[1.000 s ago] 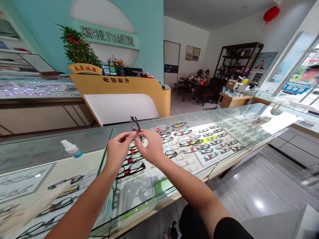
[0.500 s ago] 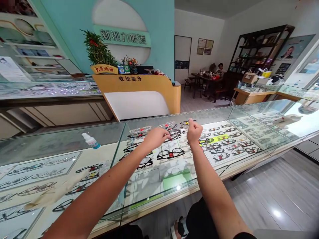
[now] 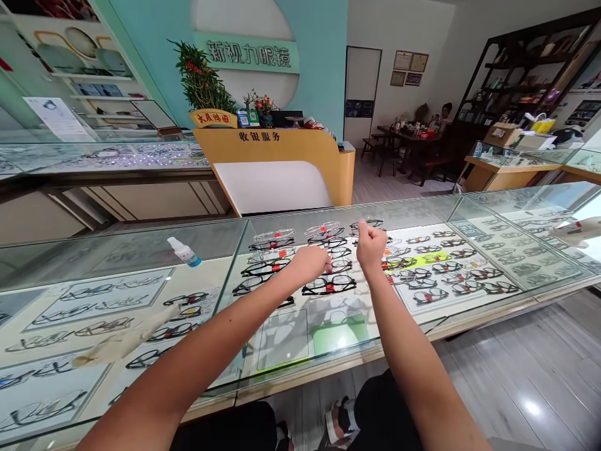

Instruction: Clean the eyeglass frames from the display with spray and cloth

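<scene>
My left hand (image 3: 310, 263) is over the middle of the glass display case, fingers curled down and closed beside rows of black-framed eyeglasses (image 3: 329, 285). What those fingers hold, if anything, is hidden. To its right, my right hand (image 3: 372, 245) is raised in a closed fist, thumb across the bent fingers. A dark pair of eyeglasses (image 3: 375, 222) shows just behind the fist; whether the hand touches it, I cannot tell. Several frames around both hands carry red tags at the bridge.
A spray bottle (image 3: 184, 252) with blue liquid stands on the case to the left. A cream cloth (image 3: 124, 341) lies on the left glass, and another cloth (image 3: 580, 232) at the far right. Beyond the case is a yellow-and-white counter (image 3: 277, 188). A person (image 3: 444, 116) sits at the back table.
My view has tilted down and shifted left, so the scene sits further right. My left hand's fingers now bend more downward. The right fist keeps nearly the same shape.
</scene>
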`<state>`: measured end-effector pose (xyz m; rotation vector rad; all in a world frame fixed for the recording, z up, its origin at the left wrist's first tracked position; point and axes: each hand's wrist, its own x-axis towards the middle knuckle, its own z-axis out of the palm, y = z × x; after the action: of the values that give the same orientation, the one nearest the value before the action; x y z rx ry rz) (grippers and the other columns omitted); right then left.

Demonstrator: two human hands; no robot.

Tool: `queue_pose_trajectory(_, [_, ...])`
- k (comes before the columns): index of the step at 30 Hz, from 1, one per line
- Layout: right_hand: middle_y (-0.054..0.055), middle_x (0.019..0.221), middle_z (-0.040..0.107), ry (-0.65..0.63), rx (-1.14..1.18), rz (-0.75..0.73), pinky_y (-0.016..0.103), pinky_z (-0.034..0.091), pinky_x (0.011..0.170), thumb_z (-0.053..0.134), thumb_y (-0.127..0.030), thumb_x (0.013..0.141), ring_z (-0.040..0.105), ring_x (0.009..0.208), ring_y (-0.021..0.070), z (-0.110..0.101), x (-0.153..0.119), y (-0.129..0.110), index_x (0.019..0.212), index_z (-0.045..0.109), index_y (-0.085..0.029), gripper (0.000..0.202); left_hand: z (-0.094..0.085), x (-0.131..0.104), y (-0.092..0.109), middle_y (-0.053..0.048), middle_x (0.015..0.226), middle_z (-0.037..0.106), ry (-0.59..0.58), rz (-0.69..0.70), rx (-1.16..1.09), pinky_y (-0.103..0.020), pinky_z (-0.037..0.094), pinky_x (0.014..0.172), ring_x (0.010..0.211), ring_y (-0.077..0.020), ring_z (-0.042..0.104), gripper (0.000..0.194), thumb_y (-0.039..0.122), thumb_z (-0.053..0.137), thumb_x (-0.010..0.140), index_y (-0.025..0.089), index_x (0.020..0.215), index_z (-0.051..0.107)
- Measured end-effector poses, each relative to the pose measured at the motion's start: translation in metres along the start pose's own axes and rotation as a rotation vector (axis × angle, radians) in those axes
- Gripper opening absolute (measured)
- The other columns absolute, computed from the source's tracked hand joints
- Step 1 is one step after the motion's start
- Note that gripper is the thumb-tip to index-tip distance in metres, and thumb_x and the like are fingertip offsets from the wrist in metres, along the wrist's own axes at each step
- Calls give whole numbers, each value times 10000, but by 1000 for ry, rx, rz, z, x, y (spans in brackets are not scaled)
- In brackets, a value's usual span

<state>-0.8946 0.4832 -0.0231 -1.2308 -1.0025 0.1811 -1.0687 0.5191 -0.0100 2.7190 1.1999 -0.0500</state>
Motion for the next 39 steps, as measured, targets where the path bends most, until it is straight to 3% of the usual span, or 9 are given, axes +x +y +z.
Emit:
queue_pose_trajectory(7, [-50,593,163,-15,-24,-16,340,190,579,499,-509,1014,185,569,118,2,-1,2,621,173,-259,568,-14,24,-11,-115,1081,836,64,-76,47,-355,520,865,1057,-313,750,271,328,633,950,267,1083,861])
queue_pose_trajectory(13, [-50,593,164,-18,-30,-19,347,175,579,499,-527,1022,186,570,123,2,-2,3,618,183,-260,578,-3,50,-23,-85,1026,838,43,-88,-32,-330,519,832,1016,-298,741,185,390,759,833,291,942,871])
queue_pose_trajectory(18, [-40,611,175,-9,-9,-70,346,194,584,470,-562,1024,195,584,134,-1,-1,2,628,179,-265,574,-4,48,-27,-64,882,815,88,-56,-171,-308,451,729,892,-268,713,158,412,770,794,297,842,866])
queue_pose_trajectory(25, [-50,613,174,-7,123,-92,346,186,589,496,-565,1006,168,589,131,1,-1,4,631,176,-278,570,-31,7,-45,-19,648,650,266,-53,-521,-315,328,587,606,-180,538,428,618,663,873,231,908,841])
queue_pose_trajectory(29, [-57,590,174,-97,162,-40,341,184,583,504,-624,988,166,578,128,7,-6,8,607,185,-282,603,-32,-33,-67,-4,757,673,462,-47,-1002,-312,409,695,710,-170,558,378,596,767,826,220,810,738])
queue_pose_trajectory(31, [-57,587,177,-139,182,-9,336,186,579,515,-653,968,173,579,127,12,-12,5,600,191,-282,615,-27,-54,-81,-7,846,690,530,-26,-1141,-312,443,790,807,-174,586,371,583,800,816,223,809,712])
queue_pose_trajectory(35, [-60,580,171,-264,195,25,326,225,581,526,-648,951,166,584,123,34,-31,-21,587,193,-275,618,-14,-86,-101,-16,918,690,643,-45,-1319,-305,468,858,886,-174,604,416,596,866,747,220,837,713])
queue_pose_trajectory(39, [-59,597,231,-547,192,65,302,245,583,628,-568,903,228,594,121,71,-51,-58,589,268,-258,569,-9,-102,-110,-30,937,714,698,-69,-1377,-309,492,839,885,-182,618,505,673,856,714,220,866,695])
